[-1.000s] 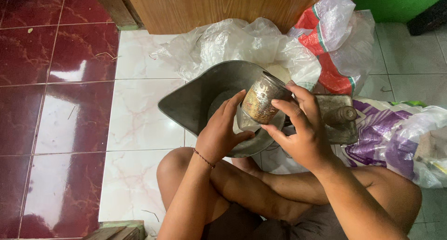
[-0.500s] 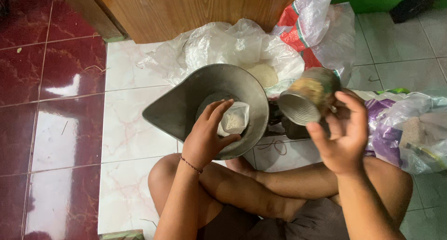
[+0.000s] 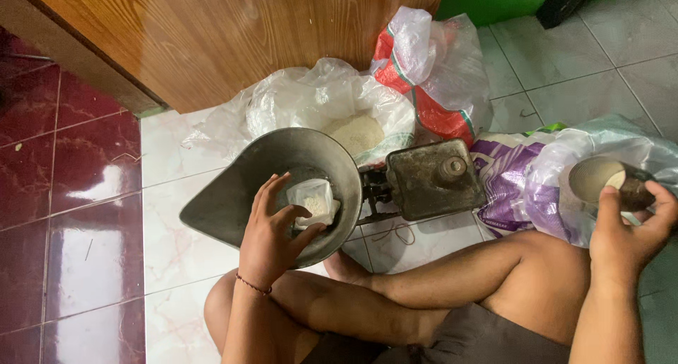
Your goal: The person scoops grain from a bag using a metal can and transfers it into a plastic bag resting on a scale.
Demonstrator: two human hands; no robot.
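Here the left hand [image 3: 272, 237] pinches a small, soft plastic bag [image 3: 313, 203] of white grain inside the scale pan [image 3: 233, 194]; it looks light and floppy, best gripped at its gathered top. The right hand [image 3: 625, 237] wraps a rigid metal can [image 3: 609, 182].

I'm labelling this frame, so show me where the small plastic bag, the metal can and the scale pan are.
small plastic bag [image 3: 313, 203], head view, on its clear front face.
metal can [image 3: 599, 180], head view, on its open mouth.
scale pan [image 3: 233, 194], head view, on the bare inner wall near the spout.
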